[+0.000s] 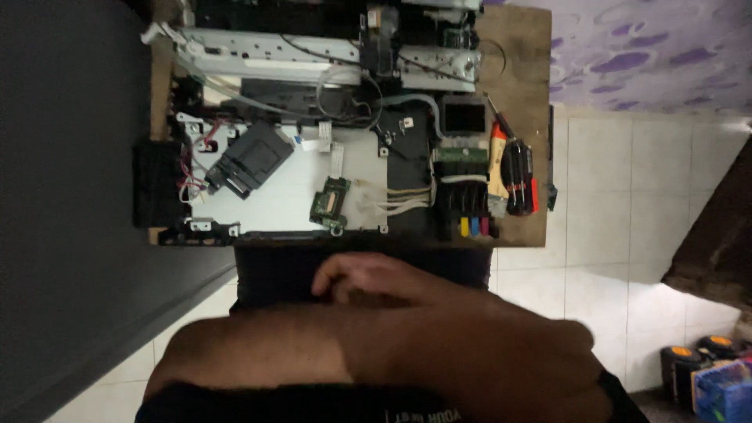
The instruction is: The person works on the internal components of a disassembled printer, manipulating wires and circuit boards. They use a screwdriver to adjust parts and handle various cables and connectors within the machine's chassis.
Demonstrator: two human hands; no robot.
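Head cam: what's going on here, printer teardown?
A person looks down at an opened printer on a small wooden table, cover off, with the carriage rail, ribbon cables, a small green circuit board and coloured ink tanks exposed. Screwdrivers lie at the table's right edge. One hand rests curled near the person's lap, below the table and touching none of the parts. Which hand it is I cannot tell; no other hand is visible.

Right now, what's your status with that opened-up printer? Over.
One hand loosely curled near the body, empty; which hand, unclear. Opened printer with bare metal base untouched on wooden board. Red-handled screwdrivers beside it.
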